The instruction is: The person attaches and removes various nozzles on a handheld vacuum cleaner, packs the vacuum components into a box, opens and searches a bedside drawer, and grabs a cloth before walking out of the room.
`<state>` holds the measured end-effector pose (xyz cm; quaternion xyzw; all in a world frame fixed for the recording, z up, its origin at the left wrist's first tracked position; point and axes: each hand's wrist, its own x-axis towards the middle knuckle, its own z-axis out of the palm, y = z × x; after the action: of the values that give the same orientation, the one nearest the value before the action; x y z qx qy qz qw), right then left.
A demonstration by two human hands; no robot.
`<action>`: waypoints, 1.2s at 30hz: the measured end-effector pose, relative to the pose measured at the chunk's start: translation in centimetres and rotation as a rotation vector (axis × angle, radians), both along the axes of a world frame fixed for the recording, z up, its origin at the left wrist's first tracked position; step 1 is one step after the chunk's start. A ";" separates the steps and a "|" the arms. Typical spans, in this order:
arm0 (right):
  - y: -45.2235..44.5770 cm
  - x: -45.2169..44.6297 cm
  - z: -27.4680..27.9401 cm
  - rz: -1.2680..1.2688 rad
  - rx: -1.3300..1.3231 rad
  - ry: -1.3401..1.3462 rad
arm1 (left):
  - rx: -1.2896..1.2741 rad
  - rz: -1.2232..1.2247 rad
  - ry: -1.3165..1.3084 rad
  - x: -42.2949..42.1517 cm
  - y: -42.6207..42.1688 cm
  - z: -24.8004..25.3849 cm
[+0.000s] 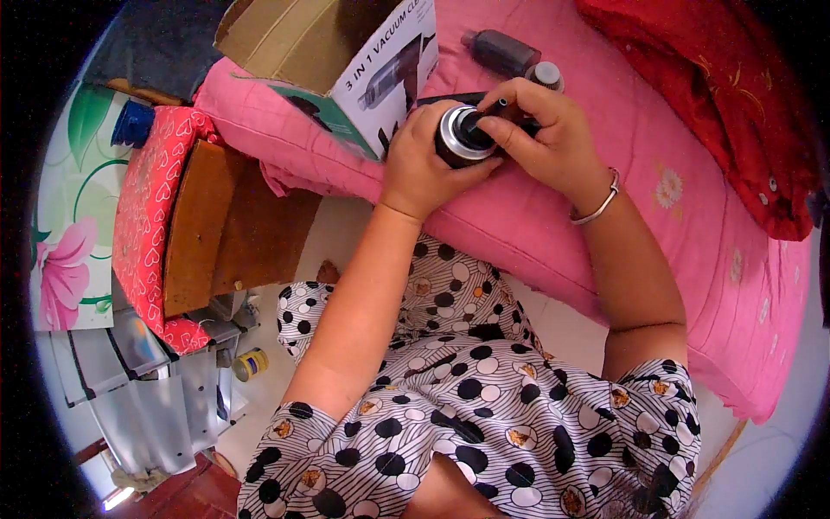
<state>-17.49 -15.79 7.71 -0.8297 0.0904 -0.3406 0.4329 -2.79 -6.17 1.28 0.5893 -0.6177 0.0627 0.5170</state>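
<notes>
My left hand point(418, 163) is wrapped round the body of a black handheld vacuum cleaner point(451, 137) with a silver ring at its end, which faces up. Fingers of my right hand point(553, 130) pinch a small black attachment point(472, 127) at the middle of that ring. Whether it is fixed in or only touching, I cannot tell. Part of the vacuum cleaner is hidden by my left hand. Just left of my hands stands an open cardboard box point(380, 82) printed "3 IN 1 VACUUM CLE…".
A dark transparent container point(506, 54) and a grey-capped piece point(545, 74) lie on the pink bed cover point(605, 86) beyond my right hand. Red cloth point(709, 95) covers the far right. At left stands a wooden cabinet point(216, 233); a small yellow-labelled tin point(251, 364) is below.
</notes>
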 end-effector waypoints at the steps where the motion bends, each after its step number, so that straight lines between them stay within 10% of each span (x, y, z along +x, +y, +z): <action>1: 0.0 0.0 -0.1 0.000 0.000 0.000 | -0.001 0.000 -0.003 0.0 0.0 0.0; 28: 0.8 -0.1 0.1 -0.108 -0.030 -0.020 | 0.047 -0.011 0.062 -0.2 0.3 0.4; 36: 0.3 -0.3 0.5 -0.145 0.441 -0.007 | 0.055 0.006 0.052 0.0 0.4 0.3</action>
<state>-17.79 -15.52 8.22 -0.7052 0.2205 -0.3457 0.5784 -2.80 -5.82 1.57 0.6063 -0.6040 0.0321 0.5163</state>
